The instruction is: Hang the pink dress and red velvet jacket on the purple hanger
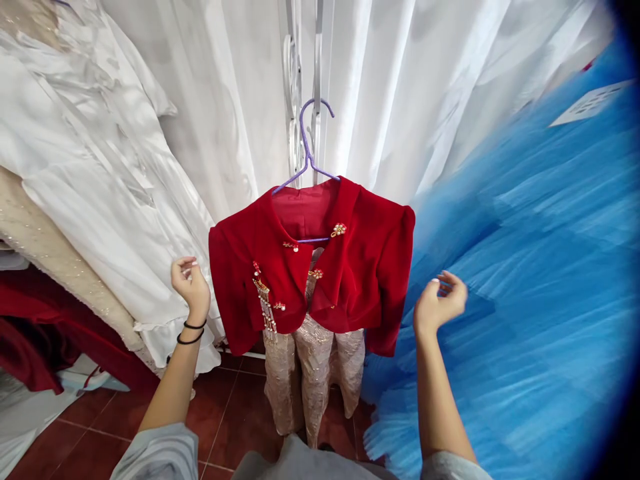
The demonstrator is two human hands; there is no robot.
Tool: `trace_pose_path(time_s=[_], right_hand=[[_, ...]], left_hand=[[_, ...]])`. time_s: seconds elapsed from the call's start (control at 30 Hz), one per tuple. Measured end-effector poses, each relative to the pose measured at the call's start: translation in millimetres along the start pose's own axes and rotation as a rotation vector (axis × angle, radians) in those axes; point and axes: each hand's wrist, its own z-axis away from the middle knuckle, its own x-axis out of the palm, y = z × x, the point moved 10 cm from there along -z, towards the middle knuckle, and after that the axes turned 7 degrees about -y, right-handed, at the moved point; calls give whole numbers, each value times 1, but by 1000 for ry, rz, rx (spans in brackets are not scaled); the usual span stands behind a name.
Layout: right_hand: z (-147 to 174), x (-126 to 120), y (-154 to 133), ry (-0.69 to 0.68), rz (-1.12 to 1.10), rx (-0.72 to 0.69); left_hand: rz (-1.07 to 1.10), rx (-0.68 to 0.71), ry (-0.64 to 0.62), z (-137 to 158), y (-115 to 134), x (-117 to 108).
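Observation:
A short red velvet jacket (360, 267) hangs in front of me on a purple hanger (307, 150). Its front edges are apart, with gold and pearl flower fastenings (339, 230) on them and a beaded tassel (267, 310) down one side. Below it shows a shiny beige-pink garment (315, 373). My left hand (191, 288) is raised beside the jacket's left sleeve, fingers loosely curled and holding nothing. Past the other sleeve, my right hand (441, 303) is up in front of blue tulle, thumb and bent fingers apart, nothing in it. Neither hand touches the jacket.
White garments (120, 173) hang at the left, with a sparkly cream one (65, 260) and dark red cloth (30, 327) below. A full blue tulle dress (530, 267) fills the right. White curtains (390, 87) and a metal rack (295, 73) stand behind. Red tiles (225, 407) cover the floor.

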Motion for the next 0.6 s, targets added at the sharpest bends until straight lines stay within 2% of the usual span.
trace_pose_path(time_s=[0.03, 0.07, 0.1, 0.13, 0.17, 0.23, 0.27, 0.33, 0.4, 0.47, 0.53, 0.6], right_hand=[[16, -7, -22, 53, -10, -107], [38, -7, -48, 62, -22, -242], [64, 0, -74, 16, -27, -381], [92, 16, -98, -79, -25, -503], [116, 37, -114, -198, 6, -559], [146, 77, -119, -350, 95, -537], [150, 92, -113, -387, 119, -490], [142, 105, -97, -413, 90, -408], [124, 97, -93, -428, -8, -391], [109, 66, -104, -412, -113, -394], [107, 25, -129, -351, -191, -379], [122, -3, -164, -306, -244, -418]], left_hand=[[-38, 92, 95, 3, 19, -9], [-89, 235, 133, 6, 48, -10], [-152, 410, 95, 11, 84, -2], [-217, 590, -31, 17, 120, 17], [-279, 737, -194, 24, 150, 42], [-355, 858, -417, 29, 187, 80], [-376, 874, -483, 28, 198, 95], [-416, 863, -550, 19, 204, 118], [-462, 862, -582, 11, 203, 129], [-447, 868, -562, 1, 208, 125], [-354, 838, -483, -13, 219, 112], [-217, 770, -423, -29, 228, 105]])
